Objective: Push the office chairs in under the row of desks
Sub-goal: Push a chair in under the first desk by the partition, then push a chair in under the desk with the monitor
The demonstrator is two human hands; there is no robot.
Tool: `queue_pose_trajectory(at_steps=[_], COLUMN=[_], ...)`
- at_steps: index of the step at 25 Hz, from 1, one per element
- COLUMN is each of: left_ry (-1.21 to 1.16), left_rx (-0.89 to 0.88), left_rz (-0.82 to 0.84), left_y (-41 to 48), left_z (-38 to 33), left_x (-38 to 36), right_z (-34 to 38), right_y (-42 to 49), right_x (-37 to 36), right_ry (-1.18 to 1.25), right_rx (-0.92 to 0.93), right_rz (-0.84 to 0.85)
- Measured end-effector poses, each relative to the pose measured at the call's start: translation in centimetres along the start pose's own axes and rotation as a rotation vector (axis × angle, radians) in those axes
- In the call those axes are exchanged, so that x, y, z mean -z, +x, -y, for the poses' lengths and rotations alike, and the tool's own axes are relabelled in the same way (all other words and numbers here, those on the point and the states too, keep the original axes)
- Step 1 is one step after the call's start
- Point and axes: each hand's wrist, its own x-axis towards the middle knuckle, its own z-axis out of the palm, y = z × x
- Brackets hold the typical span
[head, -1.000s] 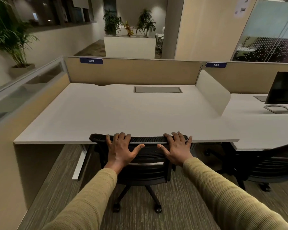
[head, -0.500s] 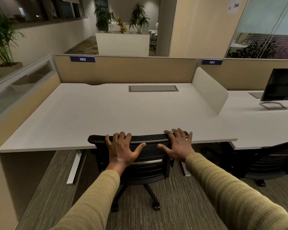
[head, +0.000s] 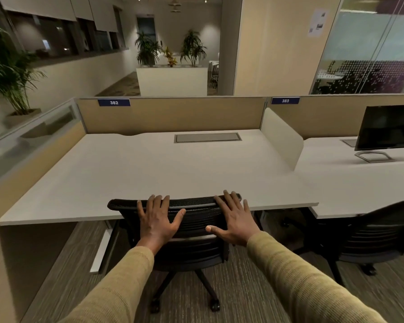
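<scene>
Head view: left hand (head: pixel 158 221) and right hand (head: pixel 234 220) press spread fingers on chair (head: pixel 196 220) facing sign 382 (head: pixel 114 102), beside sign 383 (head: pixel 285 100)

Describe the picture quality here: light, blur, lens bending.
Head view: dim, warm indoor light; the wide lens makes the pillar and glass wall lean; left hand, right hand and chair are sharp; the carpet at the bottom right corner is smeared; the monitor is dark, without glare.

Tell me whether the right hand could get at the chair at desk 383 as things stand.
Probably yes: the right hand lies flat on the mesh chair, holding nothing, and only bare carpet separates it from the desk 383 chair.
</scene>
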Motion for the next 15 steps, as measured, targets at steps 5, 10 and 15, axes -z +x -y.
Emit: queue_pose_trajectory(at_steps=[5,10,15], left_ry=[-0.026,-0.043,-0.051], left_rx=[-0.045,-0.093,-0.153], left_rz=[0.066,0.091,0.110], left_y=[-1.5,-2.6,-3.7], left_z=[-7.0,-16.8,-27.7], left_x=[-0.9,-1.5,-2.5], right_z=[-3.6,-10.1,-18.4], right_y=[-3.2,-6.9,-11.4], right_x=[0.4,1.6,3.9], right_ry=[0.011,0.003,-0.019], right_rx=[0.030,0.027,-0.015], right_rz=[0.014,0.028,0.013])
